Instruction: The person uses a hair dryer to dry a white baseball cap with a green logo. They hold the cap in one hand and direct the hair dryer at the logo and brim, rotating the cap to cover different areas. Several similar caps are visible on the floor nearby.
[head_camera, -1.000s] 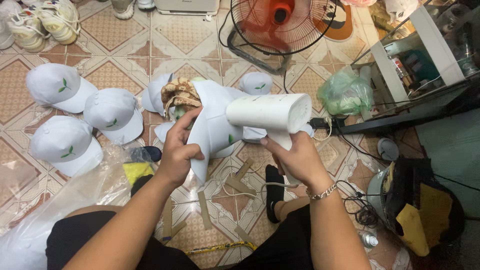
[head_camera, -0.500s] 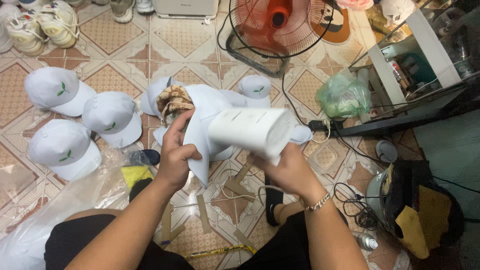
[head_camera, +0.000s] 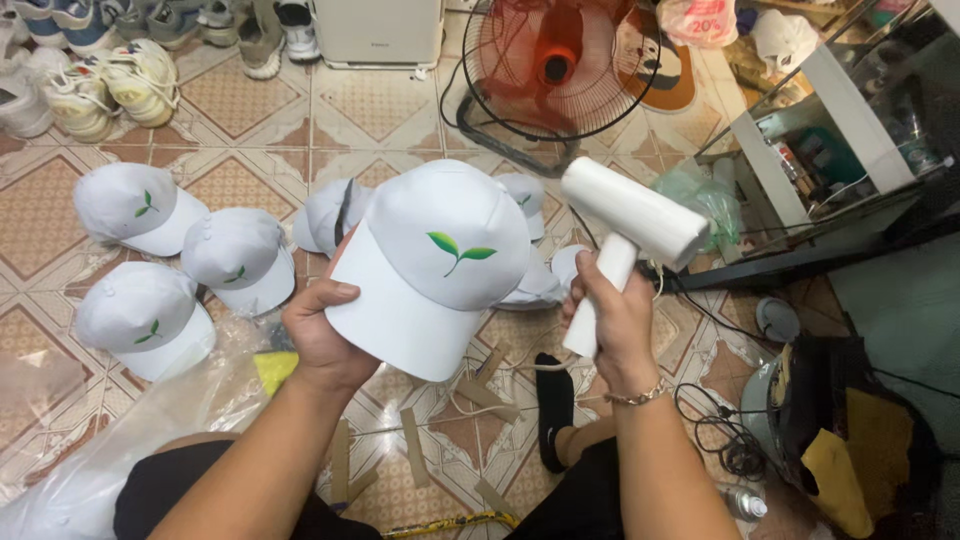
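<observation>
Left hand (head_camera: 325, 335) has its fingers closed around the left side of a white baseball cap (head_camera: 435, 265), thumb on top of the brim, holding it up over the tiled floor (head_camera: 250, 130) with the front panel and its little green leaf logo facing the camera. Right hand (head_camera: 612, 315) is wrapped tight around the handle of a white handheld steamer (head_camera: 625, 225), head tilted up and to the right, sitting just beside the cap's right edge but not touching it as far as I can tell. On the floor to the left there are three more white caps (head_camera: 140, 205) with the same leaf mark, and a few more are partly hidden behind the held one. A red standing fan (head_camera: 560, 65) is up top, sneakers (head_camera: 110, 85) in the upper left corner, and cardboard strips (head_camera: 412, 445) lie between the knees.
</observation>
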